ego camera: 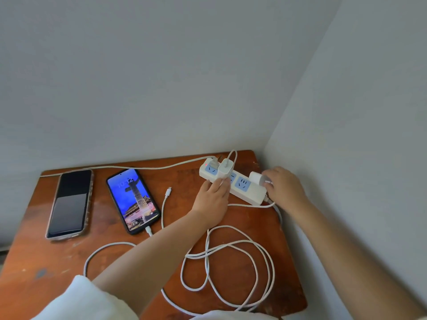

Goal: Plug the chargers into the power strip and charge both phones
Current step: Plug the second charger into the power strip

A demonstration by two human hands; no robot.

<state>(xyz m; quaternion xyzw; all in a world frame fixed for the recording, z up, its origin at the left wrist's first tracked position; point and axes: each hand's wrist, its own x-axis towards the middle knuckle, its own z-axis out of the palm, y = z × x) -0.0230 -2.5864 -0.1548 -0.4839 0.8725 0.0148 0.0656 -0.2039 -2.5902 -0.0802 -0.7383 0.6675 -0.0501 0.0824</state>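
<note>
The only readable marking is on the lit phone [133, 201], which lies face up on the surface [39, 257]: pale clock digits near the top of its screen, over a blue wallpaper. They seem to read 10:12, though they are faint and blurred. The dark phone [69, 203] beside it and the power strip [233, 181] carry no legible text.

Wooden table [57, 262], lower frame, in a wall corner. Left: dark-screen phone [69, 204] in clear case. Centre-left: lit-screen phone [133, 200], cable plugged at its lower end. Centre right: white power strip [250, 192], red light on, one white charger [225, 170] seated. Left hand [211, 199] presses the strip; right hand [285, 188] holds a second charger [256, 177] beside it. Loose cable tip [169, 190] at centre; white cable coils [231, 255] lower right.
</note>
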